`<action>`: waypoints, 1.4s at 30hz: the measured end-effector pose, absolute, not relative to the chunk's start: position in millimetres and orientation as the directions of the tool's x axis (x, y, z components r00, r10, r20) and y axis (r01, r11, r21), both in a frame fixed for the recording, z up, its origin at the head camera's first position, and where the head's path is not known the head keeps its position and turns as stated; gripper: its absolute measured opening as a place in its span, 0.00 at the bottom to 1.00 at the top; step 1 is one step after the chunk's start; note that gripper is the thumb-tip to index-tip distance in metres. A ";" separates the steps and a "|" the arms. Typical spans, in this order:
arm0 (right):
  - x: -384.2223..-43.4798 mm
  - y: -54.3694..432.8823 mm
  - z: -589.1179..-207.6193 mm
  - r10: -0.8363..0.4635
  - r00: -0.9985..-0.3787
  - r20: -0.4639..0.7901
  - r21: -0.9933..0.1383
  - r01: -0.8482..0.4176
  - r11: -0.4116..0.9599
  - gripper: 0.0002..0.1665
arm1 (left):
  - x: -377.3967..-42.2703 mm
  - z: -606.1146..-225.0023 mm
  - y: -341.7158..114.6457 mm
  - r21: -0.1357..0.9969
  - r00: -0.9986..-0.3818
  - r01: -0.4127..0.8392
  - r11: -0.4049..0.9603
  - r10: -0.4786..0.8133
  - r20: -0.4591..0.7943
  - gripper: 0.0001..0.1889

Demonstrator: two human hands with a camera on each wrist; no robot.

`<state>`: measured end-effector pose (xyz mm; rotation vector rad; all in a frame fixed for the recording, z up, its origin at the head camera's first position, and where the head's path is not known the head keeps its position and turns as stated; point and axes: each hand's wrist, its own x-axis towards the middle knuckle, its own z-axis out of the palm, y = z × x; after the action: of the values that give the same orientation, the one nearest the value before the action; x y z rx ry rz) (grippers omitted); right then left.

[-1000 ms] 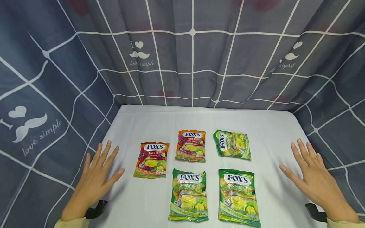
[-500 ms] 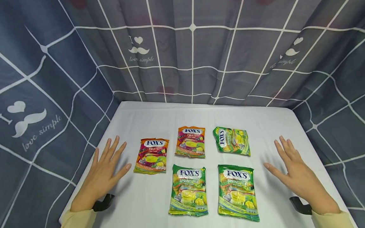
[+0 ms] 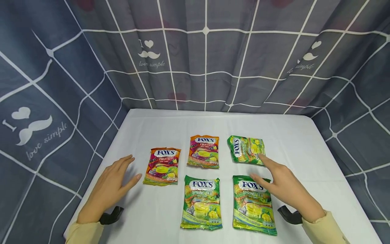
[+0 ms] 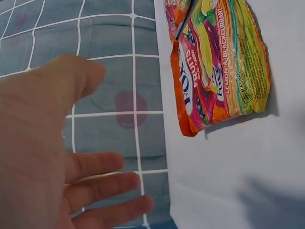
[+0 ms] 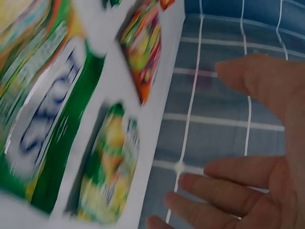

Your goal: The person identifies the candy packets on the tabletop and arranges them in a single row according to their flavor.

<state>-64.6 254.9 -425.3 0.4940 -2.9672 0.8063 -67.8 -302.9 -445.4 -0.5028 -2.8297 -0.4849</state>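
My left hand (image 3: 108, 186) hovers at the table's left side, fingers relaxed and holding nothing. Nearest to it lies an orange and red Fox's Fruits candy bag (image 3: 162, 166). My right hand (image 3: 287, 184) is above the right part of the table, also holding nothing, with thumb and fingers apart. In the head view its thumb overlaps the top edge of a green Spring Tea candy bag (image 3: 253, 206), and its fingertips overlap a sideways green candy bag (image 3: 245, 149) behind. Whether they touch is hidden. In the right wrist view, the relaxed fingers (image 5: 228, 195) show against the curtain.
Another green Spring Tea bag (image 3: 201, 204) lies at front centre, and a second Fruits bag (image 3: 203, 151) behind it. All rest on a white-covered table (image 3: 164, 127). A grey curtain (image 3: 189, 57) with white lines encloses the back and both sides.
My right hand has moved left and inward from the table's right side to above the green bags. The left hand has shifted slightly right, its fingers now lower and closer together.
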 end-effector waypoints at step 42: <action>-141.6 91.3 -452.2 -0.432 -0.890 -0.147 -0.907 -0.054 0.419 0.25 | -100.6 -454.6 -289.3 0.482 -0.987 0.041 0.875 0.110 -0.117 0.30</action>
<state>-141.6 91.3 -452.2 0.5275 -2.9343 1.8503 -100.6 -289.3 -454.6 -0.1287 -3.1786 -0.8112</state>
